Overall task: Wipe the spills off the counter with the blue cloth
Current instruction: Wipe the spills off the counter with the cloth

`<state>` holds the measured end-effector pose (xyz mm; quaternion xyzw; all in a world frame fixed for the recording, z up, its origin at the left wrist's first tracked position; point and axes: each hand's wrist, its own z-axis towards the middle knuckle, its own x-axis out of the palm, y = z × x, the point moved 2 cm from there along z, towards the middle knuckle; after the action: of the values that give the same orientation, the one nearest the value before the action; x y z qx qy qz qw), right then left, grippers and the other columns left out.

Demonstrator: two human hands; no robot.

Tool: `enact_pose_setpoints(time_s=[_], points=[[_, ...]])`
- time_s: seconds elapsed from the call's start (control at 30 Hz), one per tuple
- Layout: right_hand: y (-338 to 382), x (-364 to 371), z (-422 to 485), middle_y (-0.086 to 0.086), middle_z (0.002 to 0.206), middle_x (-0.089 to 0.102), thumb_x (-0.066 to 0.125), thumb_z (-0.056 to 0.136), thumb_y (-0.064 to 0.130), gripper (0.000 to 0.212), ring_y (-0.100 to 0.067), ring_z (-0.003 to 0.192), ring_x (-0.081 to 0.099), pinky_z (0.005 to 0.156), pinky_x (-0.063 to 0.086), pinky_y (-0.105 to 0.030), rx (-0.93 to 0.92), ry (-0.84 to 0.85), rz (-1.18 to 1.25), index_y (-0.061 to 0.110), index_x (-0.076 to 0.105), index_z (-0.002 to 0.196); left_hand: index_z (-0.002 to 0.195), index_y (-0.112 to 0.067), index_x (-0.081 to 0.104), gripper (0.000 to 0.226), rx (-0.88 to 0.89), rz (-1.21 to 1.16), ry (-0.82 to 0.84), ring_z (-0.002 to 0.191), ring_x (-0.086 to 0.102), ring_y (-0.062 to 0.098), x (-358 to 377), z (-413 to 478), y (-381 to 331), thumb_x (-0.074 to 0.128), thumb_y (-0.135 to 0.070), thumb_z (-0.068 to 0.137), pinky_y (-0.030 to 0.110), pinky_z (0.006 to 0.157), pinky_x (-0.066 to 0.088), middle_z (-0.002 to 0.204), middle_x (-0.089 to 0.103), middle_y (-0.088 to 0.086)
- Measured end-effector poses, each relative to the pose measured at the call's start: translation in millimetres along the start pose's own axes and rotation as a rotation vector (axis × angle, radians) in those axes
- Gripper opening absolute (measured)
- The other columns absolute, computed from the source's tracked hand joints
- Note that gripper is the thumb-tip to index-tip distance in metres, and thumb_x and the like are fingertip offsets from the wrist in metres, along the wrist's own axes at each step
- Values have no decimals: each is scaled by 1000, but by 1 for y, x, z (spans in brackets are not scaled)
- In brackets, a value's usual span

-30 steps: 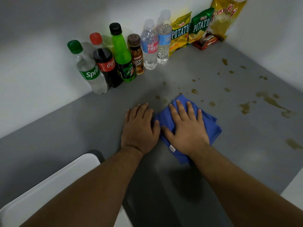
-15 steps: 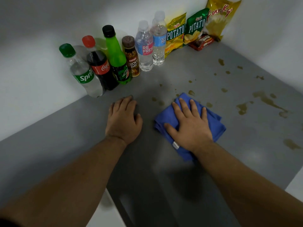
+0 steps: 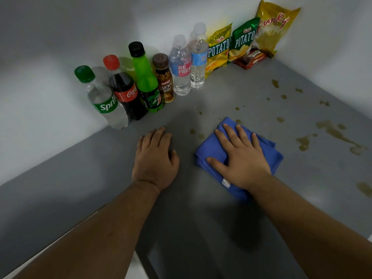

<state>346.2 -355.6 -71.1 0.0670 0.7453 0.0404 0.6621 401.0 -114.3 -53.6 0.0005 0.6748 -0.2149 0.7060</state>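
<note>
Item: blue cloth (image 3: 209, 150), folded, mid-counter (image 3: 201, 228), under right hand (image 3: 242, 161), fingers flat, pressing. Left hand (image 3: 155, 160) flat, bracing on counter. Step: wiping. Next, prob.: push toward brown spills (image 3: 332, 131) on the right.

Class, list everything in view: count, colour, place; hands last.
soda bottles: 3, mixed, left along wall
coffee bottle: 1, brown, beside sodas
water bottles: 2, clear, beside coffee
chip bags: 3, yellow, green, gold, back corner
packet: 1, red, before the bags
cloth: 1, blue, mid counter
spills: many, brown, mostly right of cloth
counter: 1, grey
left hand: 1, rests on counter
right hand: 1, flat on cloth
</note>
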Motion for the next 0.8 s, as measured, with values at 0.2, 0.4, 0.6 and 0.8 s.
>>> enact_pose_setpoints(time_s=[0.2,0.4,0.6,0.8], points=[[43,5,18,3,176,2,16,91,85,93,-31,162,-3,128,0,-60,-98,10,8,31,8,167,142,-12,54,51,1,2,6,145,41,32,0,1,-1,56,-31,95,54,122,33,157,48,9],[-6,4,-7,14,175,7,24,94,86,86,-18,162,-1,129,5,-56,-266,9,7,42,9,166,142,-12,55,51,6,-1,-1,145,42,33,0,1,0,55,-31,95,55,120,34,156,48,9],[10,-3,43,7,176,4,13,90,86,91,-28,162,-1,128,0,-61,-27,-9,-21,37,7,167,142,-12,55,50,2,6,-2,144,42,33,1,1,0,57,-29,95,55,121,33,155,49,10],[45,2,38,3,176,7,22,94,78,87,-29,162,-2,129,-2,-58,-220,13,-12,32,13,167,140,-11,56,48,2,-2,4,145,41,32,1,1,0,56,-27,95,55,121,33,156,49,10]])
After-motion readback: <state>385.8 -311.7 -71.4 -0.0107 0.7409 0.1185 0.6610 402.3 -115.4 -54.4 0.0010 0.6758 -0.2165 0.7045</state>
